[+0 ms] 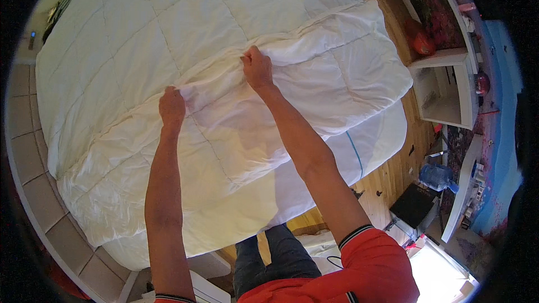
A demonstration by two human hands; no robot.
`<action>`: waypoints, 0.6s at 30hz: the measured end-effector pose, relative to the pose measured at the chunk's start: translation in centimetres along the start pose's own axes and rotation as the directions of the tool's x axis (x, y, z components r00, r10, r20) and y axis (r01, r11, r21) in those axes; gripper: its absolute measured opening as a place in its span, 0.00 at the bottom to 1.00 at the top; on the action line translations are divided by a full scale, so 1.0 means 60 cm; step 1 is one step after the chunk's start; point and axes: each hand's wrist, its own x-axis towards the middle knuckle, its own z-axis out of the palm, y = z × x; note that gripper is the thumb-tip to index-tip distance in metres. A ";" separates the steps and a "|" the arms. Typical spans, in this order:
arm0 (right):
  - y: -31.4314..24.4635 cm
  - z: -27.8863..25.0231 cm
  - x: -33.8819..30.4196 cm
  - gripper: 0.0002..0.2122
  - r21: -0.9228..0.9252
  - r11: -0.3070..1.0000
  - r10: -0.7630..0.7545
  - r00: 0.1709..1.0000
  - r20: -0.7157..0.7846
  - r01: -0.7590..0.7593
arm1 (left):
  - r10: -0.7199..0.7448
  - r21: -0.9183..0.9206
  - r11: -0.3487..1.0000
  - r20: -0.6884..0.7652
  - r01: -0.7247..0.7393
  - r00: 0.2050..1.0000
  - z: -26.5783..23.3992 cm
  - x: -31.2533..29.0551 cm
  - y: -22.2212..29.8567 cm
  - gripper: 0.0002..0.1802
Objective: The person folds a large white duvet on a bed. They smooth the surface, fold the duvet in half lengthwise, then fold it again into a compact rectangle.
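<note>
Wooden flooring [393,171] runs along the right side of a wide bed, and a padded headboard [42,151] of squarish tan panels curves along the left. Across the bed lies a large white quilt [168,19] with stitched lines, its near part crossed by a raised, rumpled ridge that slants up toward the right. Both of the person's hands are on that ridge: the left hand [172,106] is closed, pinching a bunch of the cloth, and the right hand [258,68] is likewise curled tight around a fold, farther up and to the right, the two well apart. Below the quilt's near edge shows a pale mattress [387,137], marked by a thin blue line [355,156]. Beyond the floor, a white open-fronted cabinet [467,95] faces the bed; its compartment holds something dark and slim near the back (too shadowed to name), while a red bundle [421,39] sits just beside it, its contents hidden. Lower down, a clear bluish water jug [437,176] lies near a black box [414,204]; I cannot tell whether the jug has liquid in it, nor what the box contains. Small items crowd a white shelf [461,191] against the blue wall [503,112]. Red sleeves [376,258] with dark-striped cuffs end above the person's elbows.
</note>
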 end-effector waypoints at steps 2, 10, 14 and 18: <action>-0.001 -0.002 0.007 0.12 0.186 0.980 -0.083 0.996 0.023 0.077 | 0.064 -0.188 0.978 -0.124 -0.086 0.990 0.000 0.008 -0.002 0.31; 0.017 -0.086 -0.166 0.31 -0.261 0.910 -0.300 0.946 0.121 0.322 | 0.022 -0.040 0.999 0.288 -0.010 0.958 -0.001 -0.221 0.219 0.55; 0.063 -0.200 -0.242 0.33 -0.627 0.779 0.000 0.999 -0.049 -0.031 | -0.038 0.027 0.999 0.401 0.030 0.915 0.014 -0.255 0.222 0.63; 0.147 -0.254 -0.272 0.37 -0.681 0.727 0.056 0.996 -0.069 -0.088 | -0.149 0.136 0.987 0.524 0.090 0.839 0.020 -0.210 0.245 0.70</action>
